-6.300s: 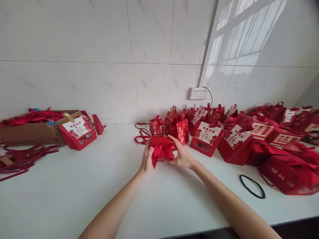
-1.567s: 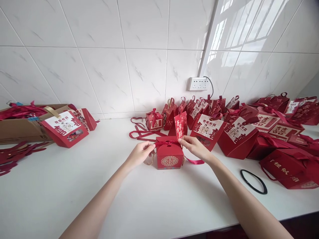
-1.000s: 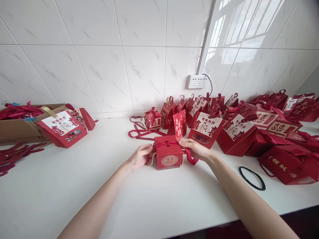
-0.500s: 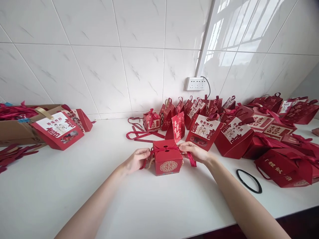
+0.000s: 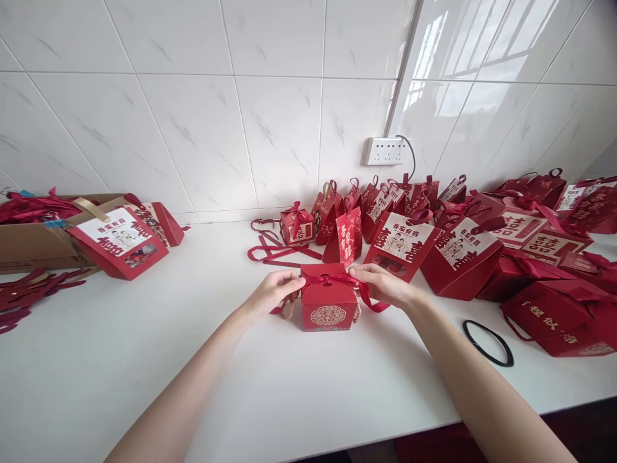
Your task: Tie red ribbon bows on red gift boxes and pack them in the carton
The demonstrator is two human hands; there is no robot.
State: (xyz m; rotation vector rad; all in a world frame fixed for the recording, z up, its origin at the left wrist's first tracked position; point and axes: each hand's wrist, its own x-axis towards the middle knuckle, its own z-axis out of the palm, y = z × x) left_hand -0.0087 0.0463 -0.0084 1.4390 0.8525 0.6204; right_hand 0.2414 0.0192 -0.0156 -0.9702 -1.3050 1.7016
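The left hand (image 5: pixel 276 289) is pinching a red ribbon (image 5: pixel 340 279) between thumb and fingers; the right hand (image 5: pixel 384 285) is pinching its other side, fingers pressing together. The ribbon is crossing the top of a small red box (image 5: pixel 329 312), which is sitting upright on a white table (image 5: pixel 270 386), between both hands. Other red boxes (image 5: pixel 403 241) are standing behind.

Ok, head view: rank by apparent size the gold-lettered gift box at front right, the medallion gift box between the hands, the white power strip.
Largest to smallest:
1. gold-lettered gift box
2. medallion gift box
3. white power strip
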